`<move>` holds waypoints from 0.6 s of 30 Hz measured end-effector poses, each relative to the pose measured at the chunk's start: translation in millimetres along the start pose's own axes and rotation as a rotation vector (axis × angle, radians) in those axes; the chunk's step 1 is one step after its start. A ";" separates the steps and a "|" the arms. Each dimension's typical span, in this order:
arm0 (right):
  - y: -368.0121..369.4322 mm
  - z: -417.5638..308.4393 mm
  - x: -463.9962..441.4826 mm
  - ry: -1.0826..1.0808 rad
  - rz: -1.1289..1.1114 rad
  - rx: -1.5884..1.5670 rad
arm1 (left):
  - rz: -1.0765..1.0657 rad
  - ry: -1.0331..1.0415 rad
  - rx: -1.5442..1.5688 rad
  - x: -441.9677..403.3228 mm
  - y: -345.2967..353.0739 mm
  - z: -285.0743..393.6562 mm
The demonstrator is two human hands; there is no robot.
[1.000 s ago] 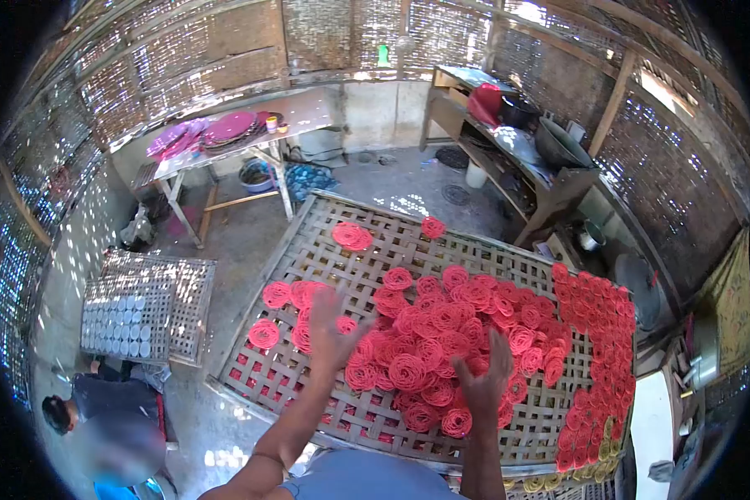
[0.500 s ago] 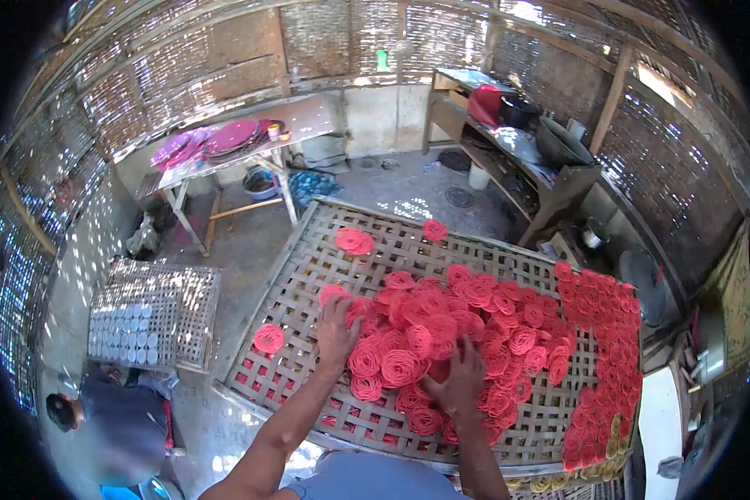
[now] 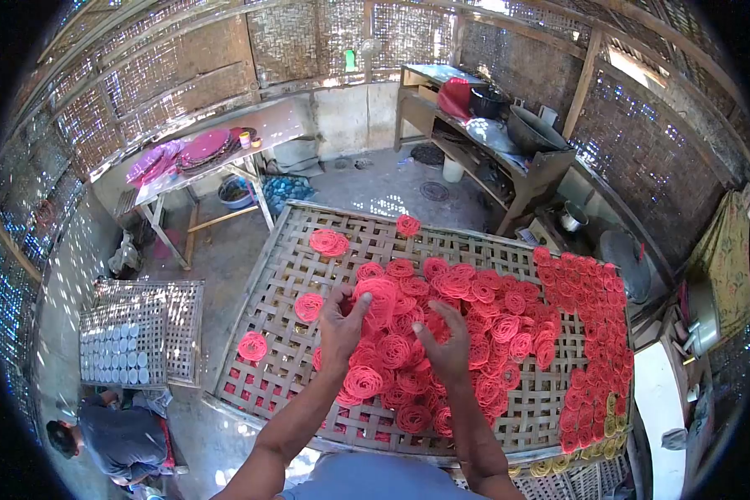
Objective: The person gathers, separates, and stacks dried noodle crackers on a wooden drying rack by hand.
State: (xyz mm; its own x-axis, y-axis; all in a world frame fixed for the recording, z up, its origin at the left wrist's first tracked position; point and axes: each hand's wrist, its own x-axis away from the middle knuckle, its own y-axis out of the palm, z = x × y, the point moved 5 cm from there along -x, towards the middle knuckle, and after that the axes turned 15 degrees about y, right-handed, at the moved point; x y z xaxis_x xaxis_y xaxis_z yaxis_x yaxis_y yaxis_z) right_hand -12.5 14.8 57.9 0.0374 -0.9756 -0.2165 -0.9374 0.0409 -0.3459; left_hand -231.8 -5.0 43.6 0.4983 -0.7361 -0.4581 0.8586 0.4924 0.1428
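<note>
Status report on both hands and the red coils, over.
Left hand holding stacked red coils. Right hand open over the loose pile. Nothing visible blocking either hand.

I wear a plain garment point(image 3: 375, 478) in soft greyish blue — a smooth, rounded stretch of it shows at the bottom of my view. My forearms point(image 3: 302, 410) are bare, long and lean — my left hand point(image 3: 340, 323) and right hand point(image 3: 448, 348) are bare too.
</note>
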 end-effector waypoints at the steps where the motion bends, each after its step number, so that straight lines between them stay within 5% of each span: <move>1: -3.6 4.4 -0.1 -0.013 0.026 0.053 | -0.001 -0.031 0.078 -0.2 3.1 -4.9; 5: 3.8 9.2 10.5 0.045 -0.037 0.003 | -0.197 -0.101 -0.020 26.6 23.6 -14.1; 8: 16.3 28.3 15.7 0.375 -0.196 -0.524 | -0.348 -0.133 -0.018 47.2 40.2 0.5; 14: 1.9 62.9 4.3 0.312 -0.006 -0.527 | -0.383 -0.149 0.182 49.1 37.7 0.0; 18: -29.6 32.7 2.6 0.160 0.159 -0.071 | -0.518 0.386 -0.509 18.6 15.9 15.8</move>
State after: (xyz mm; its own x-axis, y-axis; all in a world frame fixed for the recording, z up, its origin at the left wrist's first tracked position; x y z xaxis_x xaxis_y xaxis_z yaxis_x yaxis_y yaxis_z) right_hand 26.7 18.1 37.7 -0.1627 -0.9800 -0.1142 -0.9494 0.1870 -0.2525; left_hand -207.0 -18.3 51.3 -0.1023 -0.7621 -0.6394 0.7626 0.3526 -0.5423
